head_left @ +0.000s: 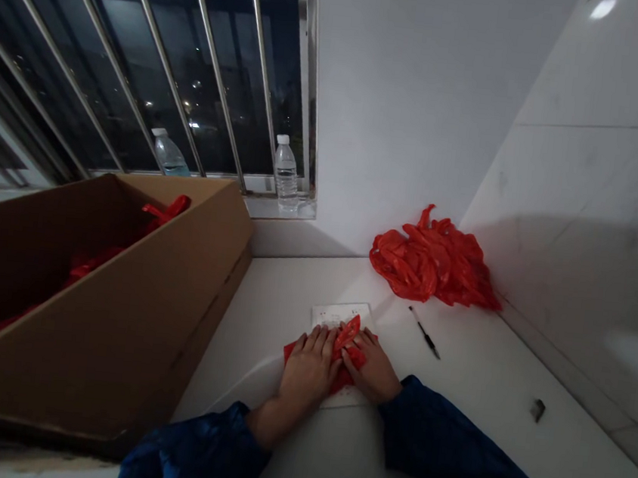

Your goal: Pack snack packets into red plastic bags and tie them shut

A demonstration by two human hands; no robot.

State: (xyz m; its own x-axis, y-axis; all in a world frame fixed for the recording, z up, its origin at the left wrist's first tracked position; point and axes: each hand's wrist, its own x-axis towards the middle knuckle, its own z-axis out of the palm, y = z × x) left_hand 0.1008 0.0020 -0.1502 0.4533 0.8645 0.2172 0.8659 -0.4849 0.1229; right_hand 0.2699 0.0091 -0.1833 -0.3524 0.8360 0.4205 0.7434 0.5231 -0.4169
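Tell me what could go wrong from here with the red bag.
The paper is partly covered by the bag and might crease or shift if the left hand and right hand press hard. The pen lies loose beyond the right hand, so an outward sweep might knock it.

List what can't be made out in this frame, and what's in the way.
In the head view:
Underside of the red plastic: hidden by its own folds, the left hand and right hand.
Print on the white sheet: too small, partly covered.
Base of the left bottle: behind the cardboard box.
Box's left end: cut off by the picture edge.
Small dark object: too small, blurred.
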